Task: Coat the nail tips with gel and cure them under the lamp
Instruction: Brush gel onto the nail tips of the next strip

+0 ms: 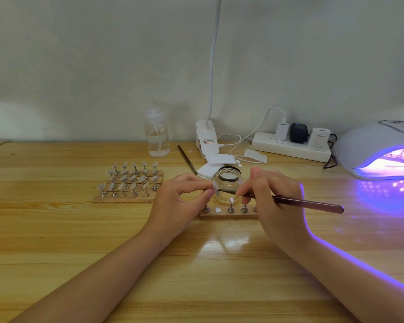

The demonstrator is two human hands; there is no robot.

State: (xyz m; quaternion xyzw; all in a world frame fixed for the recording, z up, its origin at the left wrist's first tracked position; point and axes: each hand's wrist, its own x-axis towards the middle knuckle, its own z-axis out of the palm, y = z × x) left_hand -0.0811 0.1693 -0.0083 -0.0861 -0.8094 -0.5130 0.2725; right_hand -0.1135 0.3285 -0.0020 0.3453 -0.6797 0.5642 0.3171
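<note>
Clear gel is going onto one nail tip (pixel 214 185) at this moment, so the coating step is in hand. At the centre of the frame the left hand (pixel 182 199) pinches the small stand under that tip, thumb and forefinger closed in a narrow grip on it. The right hand (pixel 269 197) holds a dark brush (pixel 296 201) like a pen, its grip closed round the handle, and the bristle end meets the tip's face.

Just behind the tip stands an open glass jar (pixel 228 183), which I take for the gel pot. Below the hands lies a wooden strip (pixel 228 215) with metal pegs; one spot shows only a bare disc, likely the place this stand came from. Left of centre, a larger wooden block (pixel 126 197) carries rows of tips on stands. At the right edge the curing lamp (pixel 369 148) glows violet, with something like another strip already inside, though that is blurred.

Next, I judge, the coat must be spread evenly to the edges without flooding, and the stand set back on its disc without the wet face being touched. When the strip is full, it goes across the tabletop (pixel 56 241) to the lamp.
</note>
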